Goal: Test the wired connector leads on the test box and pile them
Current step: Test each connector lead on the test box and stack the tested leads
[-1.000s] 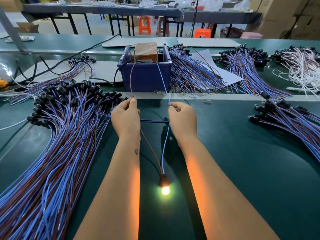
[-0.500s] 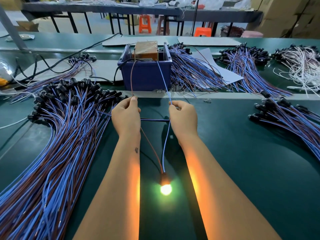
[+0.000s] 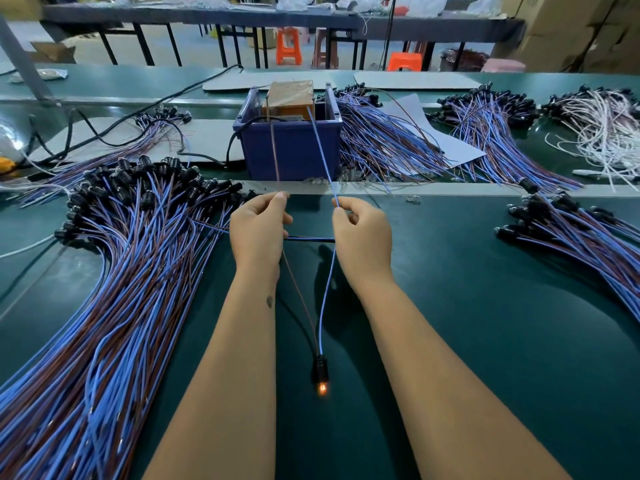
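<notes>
Here, in the head view, a blue bin [image 3: 291,150] stands at the far middle of the green desk [image 3: 485,323], just behind a pale strip that crosses it. Inside the bin sits the tan test box [image 3: 290,97]; any label on it is too blurred to read. The left hand [image 3: 258,230] pinches a brown wire [image 3: 275,147] between thumb and forefinger, and the right hand [image 3: 362,233] pinches a blue wire [image 3: 320,143] the same way. Both wires run up to the top of the test box and down between the forearms to a black connector [image 3: 320,367], which lies on the desk toward the near edge with a small orange glow at its tip. A large fan of blue and brown leads [image 3: 114,289] covers the left side of the desk, and a smaller heap [image 3: 581,233] lies at the right edge. Further bundles [image 3: 381,147] lie beyond the strip beside the bin. Bare green surface stretches right of the right forearm.
</notes>
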Demonstrator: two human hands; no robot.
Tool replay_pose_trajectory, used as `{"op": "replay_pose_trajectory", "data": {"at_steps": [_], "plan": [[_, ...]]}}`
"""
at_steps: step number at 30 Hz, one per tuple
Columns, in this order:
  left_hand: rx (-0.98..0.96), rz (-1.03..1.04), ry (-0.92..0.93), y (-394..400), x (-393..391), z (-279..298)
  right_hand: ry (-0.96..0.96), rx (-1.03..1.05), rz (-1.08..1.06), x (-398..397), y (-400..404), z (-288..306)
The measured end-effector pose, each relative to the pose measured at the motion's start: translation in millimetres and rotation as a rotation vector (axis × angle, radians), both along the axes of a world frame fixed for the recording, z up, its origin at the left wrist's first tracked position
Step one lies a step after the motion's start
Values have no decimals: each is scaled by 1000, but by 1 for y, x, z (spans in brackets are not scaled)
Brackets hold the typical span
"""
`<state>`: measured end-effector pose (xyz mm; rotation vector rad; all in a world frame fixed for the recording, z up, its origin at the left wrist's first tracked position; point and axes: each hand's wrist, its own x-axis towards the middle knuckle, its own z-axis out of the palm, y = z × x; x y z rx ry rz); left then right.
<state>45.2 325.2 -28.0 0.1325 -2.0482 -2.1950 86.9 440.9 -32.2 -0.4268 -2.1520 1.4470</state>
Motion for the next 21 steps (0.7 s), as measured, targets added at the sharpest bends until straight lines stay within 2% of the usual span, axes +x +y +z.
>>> {"op": "replay_pose_trajectory", "data": {"at_steps": [6,12,15,21], "plan": [[74,-246,6,6,4,5,108,54,198,7,-13,6],[138,-356,-39,5,4,6,125,-39,229,9,-11,6],[178,-333,-55,4,4,7,114,-68,328,9,-9,6],[489,-211,-84,-2,-2,9,121,6,496,10,-6,5]]}}
